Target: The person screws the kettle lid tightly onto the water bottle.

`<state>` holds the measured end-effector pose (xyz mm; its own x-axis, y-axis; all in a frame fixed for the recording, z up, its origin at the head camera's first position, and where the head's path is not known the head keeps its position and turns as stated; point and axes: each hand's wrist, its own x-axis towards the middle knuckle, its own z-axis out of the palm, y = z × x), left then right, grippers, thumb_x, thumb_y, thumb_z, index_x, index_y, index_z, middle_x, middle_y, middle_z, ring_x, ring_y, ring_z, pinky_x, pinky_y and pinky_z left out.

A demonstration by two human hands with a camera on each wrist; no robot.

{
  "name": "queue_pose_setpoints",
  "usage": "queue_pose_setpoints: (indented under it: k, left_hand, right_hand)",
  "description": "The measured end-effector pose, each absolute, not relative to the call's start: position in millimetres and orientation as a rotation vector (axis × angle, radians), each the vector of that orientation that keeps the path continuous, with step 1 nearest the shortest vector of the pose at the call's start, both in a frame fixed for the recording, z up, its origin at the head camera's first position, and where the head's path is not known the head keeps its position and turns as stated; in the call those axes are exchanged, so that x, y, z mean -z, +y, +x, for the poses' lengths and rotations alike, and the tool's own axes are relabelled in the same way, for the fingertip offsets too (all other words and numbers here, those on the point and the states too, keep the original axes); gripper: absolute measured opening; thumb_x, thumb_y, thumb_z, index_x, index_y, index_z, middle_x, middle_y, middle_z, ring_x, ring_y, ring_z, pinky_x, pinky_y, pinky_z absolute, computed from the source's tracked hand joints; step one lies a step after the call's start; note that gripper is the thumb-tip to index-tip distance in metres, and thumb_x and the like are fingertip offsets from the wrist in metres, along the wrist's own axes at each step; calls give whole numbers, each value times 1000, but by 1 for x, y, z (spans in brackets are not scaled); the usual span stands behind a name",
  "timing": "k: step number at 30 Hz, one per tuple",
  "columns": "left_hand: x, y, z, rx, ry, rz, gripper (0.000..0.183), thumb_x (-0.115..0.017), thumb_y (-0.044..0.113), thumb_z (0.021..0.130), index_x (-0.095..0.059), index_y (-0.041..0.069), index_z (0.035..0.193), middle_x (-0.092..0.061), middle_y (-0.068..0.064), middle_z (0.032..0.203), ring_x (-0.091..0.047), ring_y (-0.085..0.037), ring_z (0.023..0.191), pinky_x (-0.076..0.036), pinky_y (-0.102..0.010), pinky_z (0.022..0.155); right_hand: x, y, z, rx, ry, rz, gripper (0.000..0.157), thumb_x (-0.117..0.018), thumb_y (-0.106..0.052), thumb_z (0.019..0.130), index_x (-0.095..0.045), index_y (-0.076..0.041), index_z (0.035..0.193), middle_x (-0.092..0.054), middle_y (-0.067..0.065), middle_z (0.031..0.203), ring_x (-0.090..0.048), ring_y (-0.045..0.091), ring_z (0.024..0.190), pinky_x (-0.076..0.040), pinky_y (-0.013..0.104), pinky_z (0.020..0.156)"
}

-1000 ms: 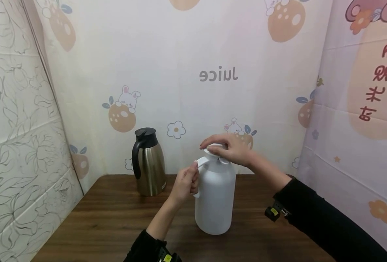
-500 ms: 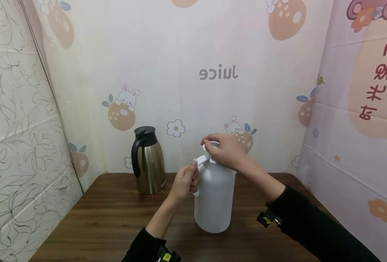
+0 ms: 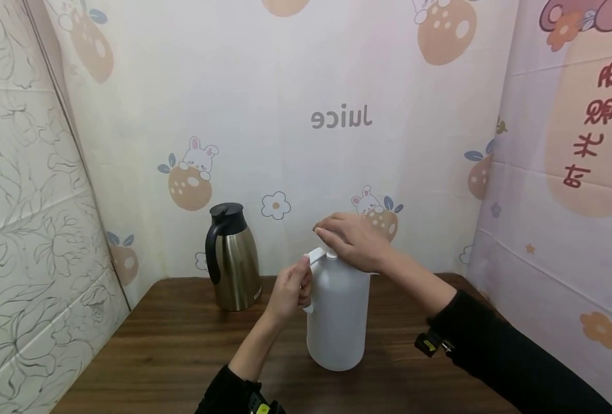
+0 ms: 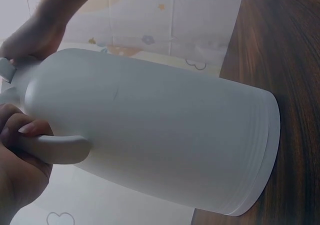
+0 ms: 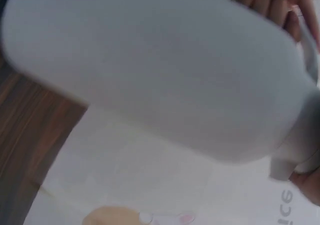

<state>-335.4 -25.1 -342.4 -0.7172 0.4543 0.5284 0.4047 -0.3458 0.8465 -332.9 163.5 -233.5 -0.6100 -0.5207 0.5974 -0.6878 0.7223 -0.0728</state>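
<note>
A white vacuum jug [image 3: 339, 313] stands upright on the wooden table. My left hand [image 3: 289, 290] grips its handle [image 4: 62, 150], fingers curled round it and thumb near the top. Over the jug's top lies my right hand [image 3: 355, 241], which holds the lid; palm and fingers hide most of that lid in the head view. In the left wrist view the right hand [image 4: 37, 40] wraps the jug's neck end from the far side. The right wrist view is blurred, with the jug's body [image 5: 165, 70] filling much of it and the spout [image 5: 283, 166] near its right edge.
A gold steel thermos jug [image 3: 237, 264] with a black lid and handle stands at the back left of the table [image 3: 171, 351]. Printed cloth [image 3: 264, 75] hangs behind the table and along both sides.
My right hand has turned on the lid: it twisted inward half a second ago and now lies flatter over the top. My left hand keeps its grip on the handle.
</note>
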Motion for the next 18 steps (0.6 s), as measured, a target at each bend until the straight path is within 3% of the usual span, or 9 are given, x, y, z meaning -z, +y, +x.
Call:
queue_pose_setpoints:
  k: [6,13,18]
  left_hand:
    - [341,-26,-335,-2259,1783,1172,57,-33,38,109,-28,-7,75,-29,10,48,-25,-7,39,-23,-19,37]
    - [342,-25,-335,-2265,1776,1165,55,-33,39,109,-29,-2,72,-29,11,48,-25,-6,39,-22,-19,37]
    - [342,-26,-334,-2255,1824,1176,56,-34,39,109,-29,-3,72,-29,8,50,-26,-8,39,-23,-20,37]
  right_hand:
    - [237,181,-342,-277,-2258,1172,38,-50,-31,101,-62,-14,133,-64,4,130,-55,17,120,-51,48,94]
    - [239,182,-352,-273,-2164,1248,32,-53,-27,98,-66,-12,123,-67,1,122,-57,12,114,-54,42,89]
    - [242,177,-354,-246,-2125,1175,30,-50,-23,97,-70,-12,117,-70,3,115,-60,16,110,-55,43,88]
